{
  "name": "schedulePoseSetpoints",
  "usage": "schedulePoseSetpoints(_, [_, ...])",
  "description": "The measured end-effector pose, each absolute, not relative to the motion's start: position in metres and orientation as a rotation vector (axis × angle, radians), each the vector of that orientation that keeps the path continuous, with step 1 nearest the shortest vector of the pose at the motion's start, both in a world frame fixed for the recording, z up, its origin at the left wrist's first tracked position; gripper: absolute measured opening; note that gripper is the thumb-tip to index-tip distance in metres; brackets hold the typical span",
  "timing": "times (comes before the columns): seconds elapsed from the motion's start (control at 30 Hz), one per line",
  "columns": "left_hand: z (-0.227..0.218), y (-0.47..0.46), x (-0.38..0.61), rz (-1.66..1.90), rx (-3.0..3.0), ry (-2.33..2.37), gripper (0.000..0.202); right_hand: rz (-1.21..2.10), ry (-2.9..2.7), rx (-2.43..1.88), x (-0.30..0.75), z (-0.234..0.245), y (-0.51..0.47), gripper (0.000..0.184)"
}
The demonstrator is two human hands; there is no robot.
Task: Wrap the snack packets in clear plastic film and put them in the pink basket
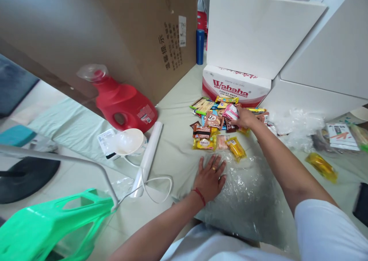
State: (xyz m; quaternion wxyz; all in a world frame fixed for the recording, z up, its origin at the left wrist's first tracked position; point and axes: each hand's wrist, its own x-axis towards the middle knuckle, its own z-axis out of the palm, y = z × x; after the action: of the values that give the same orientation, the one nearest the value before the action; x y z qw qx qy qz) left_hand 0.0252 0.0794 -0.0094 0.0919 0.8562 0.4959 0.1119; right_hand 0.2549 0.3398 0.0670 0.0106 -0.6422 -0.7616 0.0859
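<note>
The right hand (244, 117) reaches into a loose heap of wrapped snacks, its fingers and thumb closed in at the right end of a pink-and-white snack packet (230, 112). The grip looks narrow, a pinch on the edge of the wrapper, though the far fingertips are partly hidden. The packet sits on top of the heap, near the right side, just in front of the Wahaha water carton (236, 87).

The left hand (211, 177) is spread wide with the palm down on a clear plastic sheet (247, 194) at the near side of the heap; it has hold of nothing and seems to steady the plastic or bear some weight.

Around the pink-and-white packet lie a brown snack packet (214, 120) and other bright wrappers. Nearest the left hand are a yellow snack packet (204, 142) and a tilted yellow packet (236, 149), both just beyond its fingertips. Another yellow-wrapped item (321, 167) lies well apart to the right, below the crumpled clear plastic (297, 124). All of this rests on a pale green cloth (175, 96).

The step in hand appears to be taking hold of a single packet. Judging from the overlap, the next move calls for a firm pinch and a lift straight up, so that neighbouring wrappers do not slide along.
</note>
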Motion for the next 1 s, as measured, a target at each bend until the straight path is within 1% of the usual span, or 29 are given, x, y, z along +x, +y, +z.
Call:
schedulePoseSetpoints(0.1, [-0.009, 0.079, 0.025, 0.307, 2.539, 1.471, 0.057, 0.308, -2.42, -2.05, 0.246, 0.074, 0.345, 0.08])
schedulePoseSetpoints(0.2, [-0.007, 0.08, 0.027, 0.291, 2.511, 1.476, 0.056, 0.205, -2.393, -1.976, 0.248, 0.09, 0.33, 0.071])
schedulePoseSetpoints(0.27, [-0.006, 0.08, 0.028, 0.281, 2.487, 1.479, 0.056, 0.093, -2.317, -1.899, 0.259, 0.109, 0.302, 0.073])
schedulePoseSetpoints(0.33, [-0.006, 0.081, 0.028, 0.265, 2.475, 1.469, 0.056, 0.06, -2.273, -1.798, 0.271, 0.129, 0.261, 0.074])
schedulePoseSetpoints(0.37, [-0.006, 0.081, 0.029, 0.257, 2.474, 1.463, 0.056, 0.1, -2.293, -1.756, 0.277, 0.137, 0.236, 0.071])
schedulePoseSetpoints(0.43, [-0.006, 0.081, 0.029, 0.245, 2.48, 1.457, 0.056, 0.286, -2.405, -1.715, 0.281, 0.147, 0.182, 0.06])
schedulePoseSetpoints(0.47, [-0.006, 0.081, 0.029, 0.24, 2.485, 1.455, 0.057, 0.389, -2.476, -1.705, 0.281, 0.146, 0.155, 0.056])
schedulePoseSetpoints(0.53, [-0.005, 0.081, 0.03, 0.228, 2.495, 1.453, 0.057, 0.507, -2.598, -1.703, 0.273, 0.135, 0.109, 0.058])
schedulePoseSetpoints(0.63, [-0.003, 0.08, 0.031, 0.202, 2.501, 1.465, 0.057, 0.467, -2.727, -1.735, 0.257, 0.105, 0.067, 0.072])
schedulePoseSetpoints(0.77, [-0.004, 0.08, 0.031, 0.198, 2.507, 1.49, 0.055, 0.386, -2.764, -1.772, 0.248, 0.07, 0.049, 0.077])
schedulePoseSetpoints(0.87, [-0.005, 0.079, 0.031, 0.202, 2.512, 1.51, 0.055, 0.398, -2.726, -1.755, 0.253, 0.061, 0.048, 0.076])
schedulePoseSetpoints(1.0, [-0.004, 0.078, 0.032, 0.182, 2.521, 1.533, 0.055, 0.413, -2.717, -1.742, 0.254, 0.062, 0.049, 0.065])
